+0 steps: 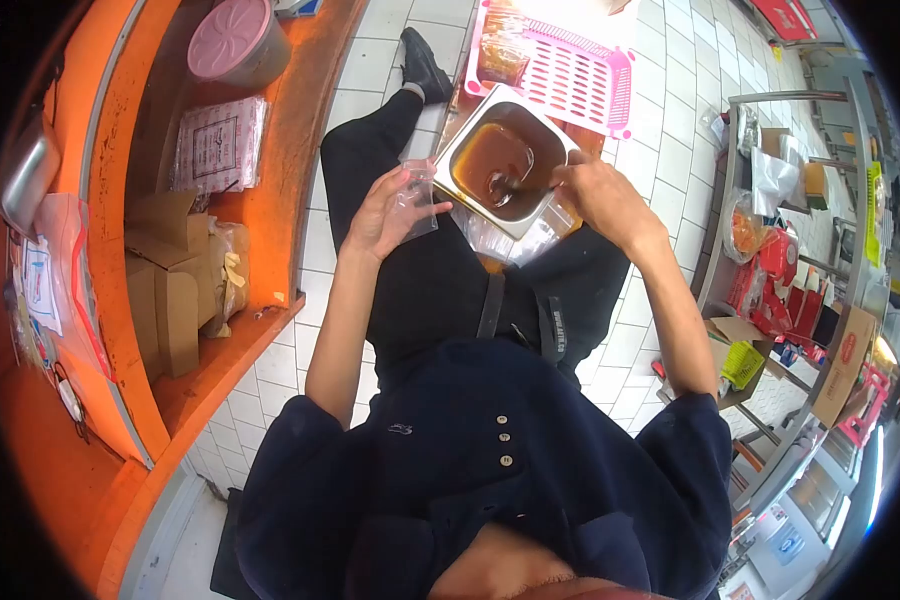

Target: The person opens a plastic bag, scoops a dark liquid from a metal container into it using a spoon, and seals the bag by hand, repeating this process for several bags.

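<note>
A square metal container [518, 228] of brown sauce [492, 150] stands in front of me between my legs. My left hand [372, 218], at its left side, pinches a small clear plastic bag [417, 208] between thumb and fingers. At the container's right rim, my right hand [607, 203] is closed round the handle of what looks like a ladle [502, 187]. Its bowl dips in the sauce, and the fingers partly hide the handle. More clear plastic bags [485, 237] lie against the near side of the container.
Just beyond the container is a pink plastic basket [575, 85] holding filled bags [503, 50]. An orange shelf unit [270, 215] at left carries a pink-lidded tub [235, 42], packets [220, 145] and cardboard boxes [165, 290]. Metal shelving [785, 97] with goods stands right.
</note>
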`<state>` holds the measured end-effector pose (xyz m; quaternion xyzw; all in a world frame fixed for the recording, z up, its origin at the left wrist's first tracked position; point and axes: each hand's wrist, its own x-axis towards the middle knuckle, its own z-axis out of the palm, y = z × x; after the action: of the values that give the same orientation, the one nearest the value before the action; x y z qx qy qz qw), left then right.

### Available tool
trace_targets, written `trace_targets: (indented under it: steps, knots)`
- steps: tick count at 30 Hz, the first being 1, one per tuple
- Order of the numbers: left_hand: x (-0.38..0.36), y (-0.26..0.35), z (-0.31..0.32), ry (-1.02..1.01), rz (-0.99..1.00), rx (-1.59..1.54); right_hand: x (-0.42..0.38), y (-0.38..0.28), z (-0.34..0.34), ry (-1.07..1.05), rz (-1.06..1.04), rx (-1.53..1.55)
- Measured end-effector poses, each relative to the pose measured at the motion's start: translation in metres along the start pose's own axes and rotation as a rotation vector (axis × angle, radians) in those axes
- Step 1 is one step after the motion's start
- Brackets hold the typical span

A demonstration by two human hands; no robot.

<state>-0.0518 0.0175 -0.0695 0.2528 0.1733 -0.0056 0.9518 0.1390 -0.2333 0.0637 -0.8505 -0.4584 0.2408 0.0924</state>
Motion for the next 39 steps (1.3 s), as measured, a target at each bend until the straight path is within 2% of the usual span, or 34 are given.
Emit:
trace_targets:
  steps: [1, 3, 6, 9, 11, 13, 14, 17, 18, 19, 21, 23, 25, 27, 29, 31, 33, 35, 39]
  knots:
    - [0.000, -0.003, -0.002, 0.006, 0.000, -0.005, 0.003, 0.001, 0.004, -0.007, -0.002, 0.000]
    - [0.002, -0.007, -0.001, -0.005, 0.047, -0.051, 0.008, 0.003, 0.014, 0.138, 0.053, -0.009]
    - [0.001, -0.007, 0.006, 0.032, 0.073, -0.103, 0.005, -0.008, 0.022, 0.102, -0.061, 0.079]
    - [0.000, -0.008, 0.004, 0.039, 0.071, -0.097, -0.004, -0.013, 0.018, 0.059, -0.014, 0.004]
    - [-0.003, -0.008, 0.003, 0.057, 0.069, -0.074, -0.002, -0.008, 0.024, 0.136, 0.047, -0.050]
    - [-0.001, -0.008, 0.008, 0.059, 0.062, -0.054, 0.001, -0.005, 0.027, 0.286, -0.018, -0.056]
    - [-0.002, -0.006, 0.010, 0.073, 0.071, -0.047, 0.002, -0.007, 0.030, 0.199, -0.020, -0.037]
    - [0.001, -0.007, 0.010, 0.076, 0.075, -0.010, -0.009, -0.006, 0.027, 0.124, -0.021, -0.051]
    - [0.000, -0.008, 0.009, 0.072, 0.070, 0.020, -0.008, -0.004, 0.027, 0.154, 0.050, -0.083]
    - [-0.002, -0.010, 0.008, 0.076, 0.069, 0.022, -0.003, -0.001, 0.029, 0.153, 0.049, -0.079]
    - [0.001, -0.011, 0.009, 0.060, 0.053, 0.047, 0.005, 0.005, 0.034, 0.284, 0.022, -0.129]
    - [0.003, -0.009, 0.010, 0.053, 0.043, 0.092, 0.004, 0.000, 0.036, 0.270, 0.025, -0.013]
    - [0.001, -0.009, 0.010, 0.058, 0.037, 0.127, -0.005, -0.011, 0.028, 0.103, -0.024, 0.021]
    - [0.001, -0.009, 0.010, 0.064, 0.025, 0.142, -0.010, -0.003, 0.026, 0.129, -0.061, 0.031]
    - [0.002, -0.008, 0.011, 0.050, 0.024, 0.139, -0.007, 0.007, 0.030, 0.231, 0.082, -0.034]
    - [0.007, -0.007, 0.011, 0.028, 0.019, 0.140, -0.001, 0.006, 0.036, 0.242, 0.102, -0.094]
    - [0.012, -0.002, 0.011, -0.016, 0.003, 0.174, 0.001, 0.002, 0.041, 0.197, -0.026, -0.046]
    - [0.014, 0.002, 0.013, 0.008, 0.005, 0.172, -0.007, -0.001, 0.036, 0.157, -0.047, -0.030]
    - [0.016, 0.005, 0.020, 0.026, -0.006, 0.216, -0.006, 0.005, 0.033, 0.173, 0.132, -0.064]
